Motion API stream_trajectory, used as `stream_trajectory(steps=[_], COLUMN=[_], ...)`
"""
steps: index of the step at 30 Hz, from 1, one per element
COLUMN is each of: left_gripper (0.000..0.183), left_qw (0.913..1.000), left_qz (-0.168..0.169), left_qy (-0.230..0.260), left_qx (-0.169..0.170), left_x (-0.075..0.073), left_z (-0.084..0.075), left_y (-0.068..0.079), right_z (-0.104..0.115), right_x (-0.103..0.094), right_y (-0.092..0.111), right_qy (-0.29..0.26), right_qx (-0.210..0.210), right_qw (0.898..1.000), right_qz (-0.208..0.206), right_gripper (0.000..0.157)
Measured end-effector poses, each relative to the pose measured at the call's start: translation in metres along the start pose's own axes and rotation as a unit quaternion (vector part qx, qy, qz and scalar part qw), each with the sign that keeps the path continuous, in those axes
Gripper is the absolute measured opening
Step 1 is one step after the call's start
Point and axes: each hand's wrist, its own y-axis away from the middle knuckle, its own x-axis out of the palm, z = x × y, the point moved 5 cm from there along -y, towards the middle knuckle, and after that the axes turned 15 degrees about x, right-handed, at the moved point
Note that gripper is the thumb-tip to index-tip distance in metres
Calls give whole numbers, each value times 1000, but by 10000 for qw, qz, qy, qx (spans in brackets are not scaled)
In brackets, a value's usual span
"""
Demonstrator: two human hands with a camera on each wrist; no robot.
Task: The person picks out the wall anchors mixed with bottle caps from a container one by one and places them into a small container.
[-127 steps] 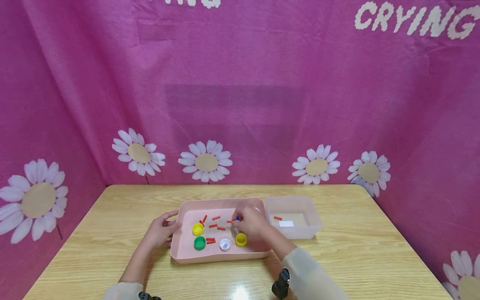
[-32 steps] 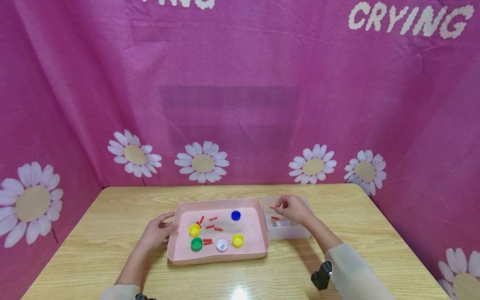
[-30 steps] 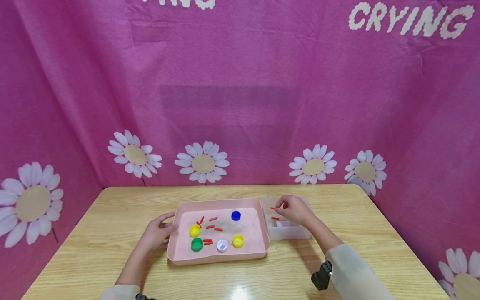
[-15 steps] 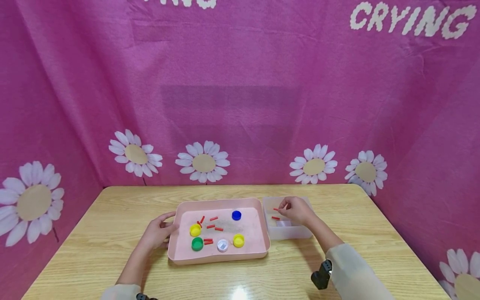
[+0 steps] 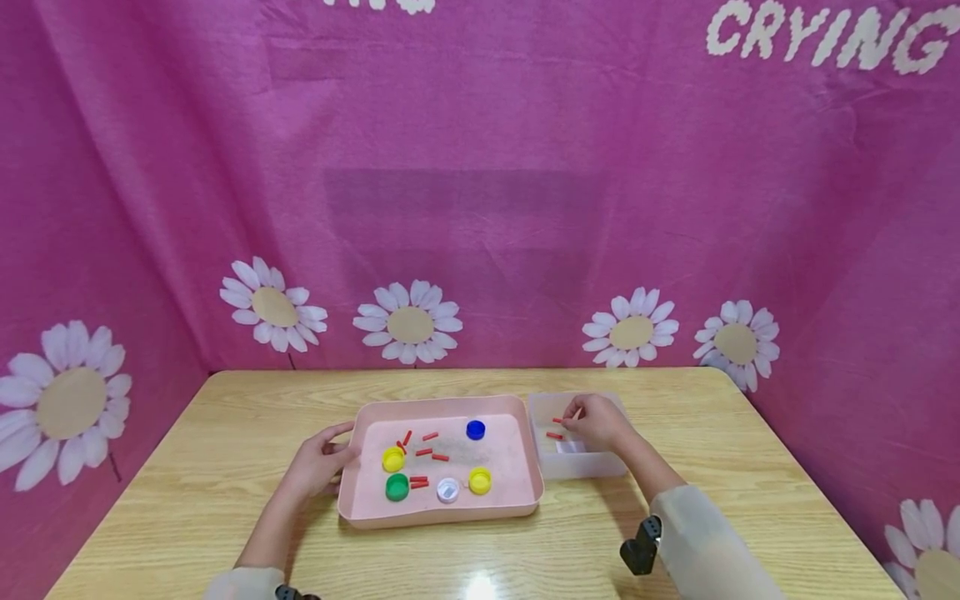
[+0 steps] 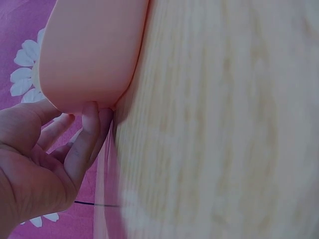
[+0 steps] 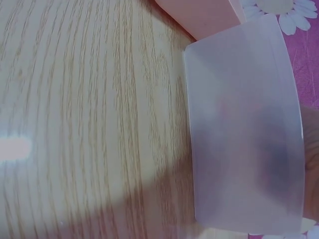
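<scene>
In the head view my right hand (image 5: 600,422) is inside the clear plastic bin (image 5: 588,465), pinching a small red stick (image 5: 557,420) at the fingertips. Another red stick (image 5: 554,436) lies on the bin's floor. My left hand (image 5: 313,462) holds the left end of the pink tray (image 5: 442,518). In the left wrist view, bent fingers (image 6: 89,134) touch the pink tray's outer wall (image 6: 94,55). Several red sticks (image 5: 440,457) lie loose in the tray. The right wrist view shows the bin's cloudy wall (image 7: 244,129), which hides most of the right hand.
Inside the tray are a blue bottle cap (image 5: 476,430), two yellow caps (image 5: 480,481), a green cap (image 5: 397,487) and a white cap (image 5: 447,490). A white label (image 5: 570,447) shows at the bin's near side. The wooden table (image 5: 225,442) backs onto a pink cloth (image 5: 480,208).
My right hand has gone from the tray to the bin with a red stick, then shifted slightly right and lower. The left hand stays at the tray's end.
</scene>
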Motion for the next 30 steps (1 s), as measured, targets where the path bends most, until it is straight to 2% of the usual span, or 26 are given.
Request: stream_trajectory(steps=[11,17,30], left_gripper=[51,51,51], left_qw=[10000,9999,10000], left_qz=[53,83,65], left_qy=[-17,43,-33], left_qx=[15,40,27], left_x=[0,1,1], left_z=[-2,-2,-1], left_y=[-1,0,-1], right_z=[-1,-3,-5], right_x=[4,7,12], right_y=[-5,-7,-9], right_qy=[46,32,110], right_qx=[-2,139,18], right_qw=[10000,9998,9996], right_qz=[-14,103,252], right_gripper=[8,9,8])
